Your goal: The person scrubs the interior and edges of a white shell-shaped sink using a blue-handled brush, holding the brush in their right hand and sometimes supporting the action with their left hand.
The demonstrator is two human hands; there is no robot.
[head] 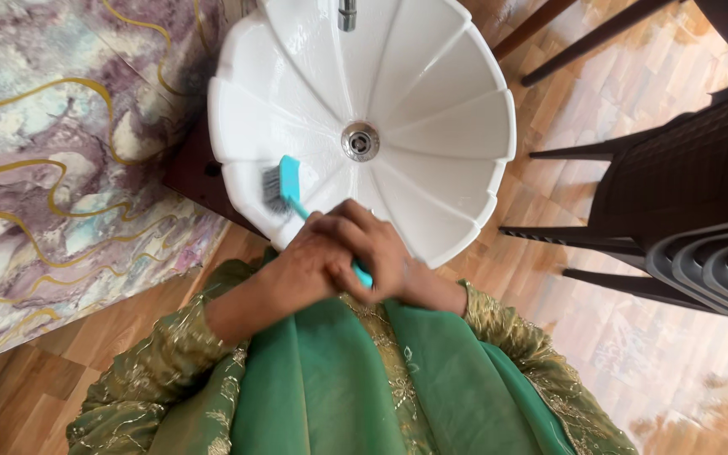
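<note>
A: Obs. 1, largest item. Marbled wall (52, 168), purple, white and grey with gold veins, fills the left of the head view. Wood-pattern floor (600, 109) fills the right and the lower left corner.

B: Container?

A: White scalloped basin (457, 126), fluted like a shell, on a dark stand (191, 173). Metal drain (360, 141) at its centre. A chrome tap spout (346, 14) hangs over the far side. No standing water visible. The only thing inside it is the head of a brush.

B: Surroundings?

A: Stack of dark plastic chairs (693, 202) at right, legs pointing toward the basin, standing apart from it. Nothing lies between the person and the basin rim. The person wears a green garment (330, 388) with gold-embroidered sleeves, filling the bottom of the view.

B: Hands?

A: Both meet at the near rim of the basin. Left hand (301, 270) lies over the brush handle, fingers pressed together and curled down around it. Right hand (377, 248) is wrapped over the same handle, fingers closed, overlapping the left.

B: The brush itself?

A: Turquoise brush (284, 181), dark bristles. Its head rests against the inner wall of the basin at lower left, bristles facing left toward the porcelain. The handle runs down and right into the two hands; a short end shows below the right fingers. Whether the bristles are wet, I cannot tell.
</note>
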